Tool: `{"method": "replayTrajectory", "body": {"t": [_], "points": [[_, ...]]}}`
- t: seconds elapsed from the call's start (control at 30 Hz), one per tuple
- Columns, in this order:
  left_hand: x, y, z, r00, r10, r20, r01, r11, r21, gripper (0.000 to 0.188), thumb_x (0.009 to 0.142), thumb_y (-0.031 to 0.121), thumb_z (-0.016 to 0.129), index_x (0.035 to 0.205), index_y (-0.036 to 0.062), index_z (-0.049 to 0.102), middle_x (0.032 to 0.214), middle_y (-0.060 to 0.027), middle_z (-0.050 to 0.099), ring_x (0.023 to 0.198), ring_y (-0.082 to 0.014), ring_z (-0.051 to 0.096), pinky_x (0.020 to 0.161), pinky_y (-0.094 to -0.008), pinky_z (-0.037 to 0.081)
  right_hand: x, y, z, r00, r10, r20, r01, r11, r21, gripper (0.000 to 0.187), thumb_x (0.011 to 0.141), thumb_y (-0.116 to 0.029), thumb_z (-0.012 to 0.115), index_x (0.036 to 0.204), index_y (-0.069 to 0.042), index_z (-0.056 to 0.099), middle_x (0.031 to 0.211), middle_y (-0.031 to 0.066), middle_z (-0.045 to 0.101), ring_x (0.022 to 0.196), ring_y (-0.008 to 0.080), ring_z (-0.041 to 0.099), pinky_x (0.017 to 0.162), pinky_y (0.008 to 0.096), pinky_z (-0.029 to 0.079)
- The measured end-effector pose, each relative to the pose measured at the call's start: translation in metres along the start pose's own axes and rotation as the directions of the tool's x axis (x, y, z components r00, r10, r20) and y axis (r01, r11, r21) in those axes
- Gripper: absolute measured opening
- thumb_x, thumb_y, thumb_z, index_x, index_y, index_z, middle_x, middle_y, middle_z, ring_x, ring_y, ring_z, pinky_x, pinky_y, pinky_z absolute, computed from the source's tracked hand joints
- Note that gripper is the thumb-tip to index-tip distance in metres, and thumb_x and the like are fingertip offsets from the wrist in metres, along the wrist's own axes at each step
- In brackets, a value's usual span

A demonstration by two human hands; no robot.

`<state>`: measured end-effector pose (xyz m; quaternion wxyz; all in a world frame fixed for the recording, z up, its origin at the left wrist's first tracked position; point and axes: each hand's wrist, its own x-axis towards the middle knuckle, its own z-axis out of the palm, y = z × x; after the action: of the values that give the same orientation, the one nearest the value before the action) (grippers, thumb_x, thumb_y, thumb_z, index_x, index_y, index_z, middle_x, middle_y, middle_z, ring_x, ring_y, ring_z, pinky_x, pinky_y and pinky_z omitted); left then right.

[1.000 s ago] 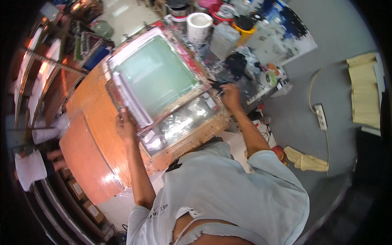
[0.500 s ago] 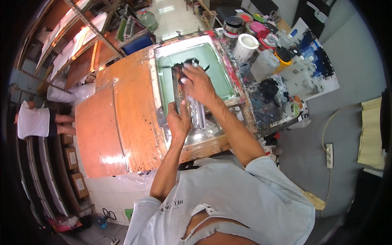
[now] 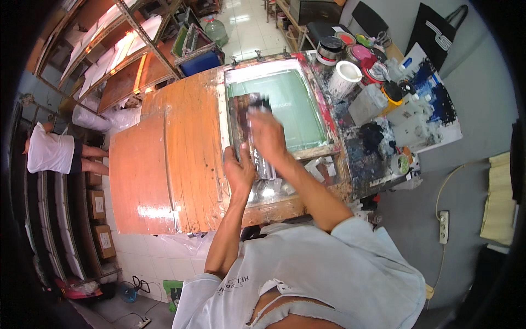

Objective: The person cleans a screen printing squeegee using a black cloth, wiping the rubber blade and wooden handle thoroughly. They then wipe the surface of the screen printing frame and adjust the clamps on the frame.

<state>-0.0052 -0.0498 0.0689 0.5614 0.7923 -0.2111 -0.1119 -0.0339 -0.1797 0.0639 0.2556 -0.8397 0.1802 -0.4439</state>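
Squeegee [image 3: 239, 116] clamped in your left grip [image 3: 239, 167]; wiping, by appearances. Right grip [image 3: 267, 131] blurred at black rag [image 3: 263, 104], closure unclear. Next stroke calls for firm left support.

We see pale, glossy floor tiles [image 3: 249, 35] running back beyond the wood-brown tabletop [image 3: 193, 148], which catches a bright glare at its near left. To our upper left, metal-framed shelves [image 3: 147, 41] glow with orange light. Below them stand a dark rack [image 3: 45, 230] and cardboard boxes [image 3: 104, 242]. On our right, a grey wall [image 3: 479, 82] rises near a black bag [image 3: 428, 35].
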Motion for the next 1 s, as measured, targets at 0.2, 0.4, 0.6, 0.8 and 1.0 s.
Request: {"method": "replayTrajectory", "body": {"t": [0.2,0.4,0.6,0.8,1.0], "points": [[-0.007,0.015,-0.007,1.0,0.002,0.017,-0.003,1.0,0.024,0.029,0.103,0.024,0.056,0.094,-0.0037,0.058,0.072,-0.0068,0.057,0.064,-0.0121,0.05,0.058,-0.033,0.043,0.024,-0.003,0.001,0.994,0.07,-0.087,-0.067,0.997,0.035,0.027,0.086,0.004,0.057,0.109,0.003,0.071,0.115,0.0251,0.069,0.103,0.0406,0.067,0.093,0.0447,0.054],[0.0,0.006,-0.007,0.997,0.017,-0.073,-0.023,0.996,-0.083,0.03,0.103,0.025,0.057,0.099,-0.0044,0.055,0.066,-0.0087,0.056,0.054,-0.0146,0.051,0.049,-0.0334,0.043,0.007,-0.02,0.008,0.992,0.124,0.013,-0.125,0.985,0.122,0.026,0.088,0.002,0.059,0.11,0.0,0.072,0.119,0.0228,0.069,0.114,0.0393,0.065,0.103,0.0421,0.05],[-0.007,0.031,-0.014,1.0,0.012,-0.02,-0.012,0.999,-0.035,0.031,0.104,0.027,0.057,0.099,-0.0034,0.057,0.069,-0.0096,0.058,0.06,-0.0132,0.054,0.055,-0.0317,0.045,0.075,-0.011,-0.001,0.976,0.189,-0.11,-0.16,0.959,0.232,0.022,0.086,0.004,0.06,0.105,0.001,0.072,0.114,0.0229,0.07,0.107,0.037,0.068,0.096,0.0424,0.053],[0.01,0.034,-0.019,0.996,-0.009,-0.091,-0.011,0.978,-0.211,0.032,0.105,0.03,0.056,0.097,-0.0009,0.055,0.068,-0.0049,0.055,0.053,-0.0101,0.05,0.046,-0.0288,0.04,0.036,-0.03,-0.006,0.998,0.046,0.041,-0.055,0.969,0.243,0.025,0.083,0.006,0.064,0.105,0.0,0.073,0.112,0.0209,0.071,0.109,0.0364,0.068,0.102,0.0439,0.051],[0.049,0.039,-0.024,0.986,-0.017,-0.166,-0.045,0.93,-0.366,0.035,0.106,0.033,0.052,0.097,-0.0005,0.055,0.075,-0.0046,0.057,0.067,-0.0091,0.051,0.056,-0.0271,0.043,0.003,-0.078,-0.062,0.987,-0.152,0.057,0.138,0.971,0.195,0.028,0.078,0.012,0.062,0.102,0.002,0.071,0.109,0.0194,0.071,0.103,0.0371,0.068,0.093,0.0438,0.055]]}}
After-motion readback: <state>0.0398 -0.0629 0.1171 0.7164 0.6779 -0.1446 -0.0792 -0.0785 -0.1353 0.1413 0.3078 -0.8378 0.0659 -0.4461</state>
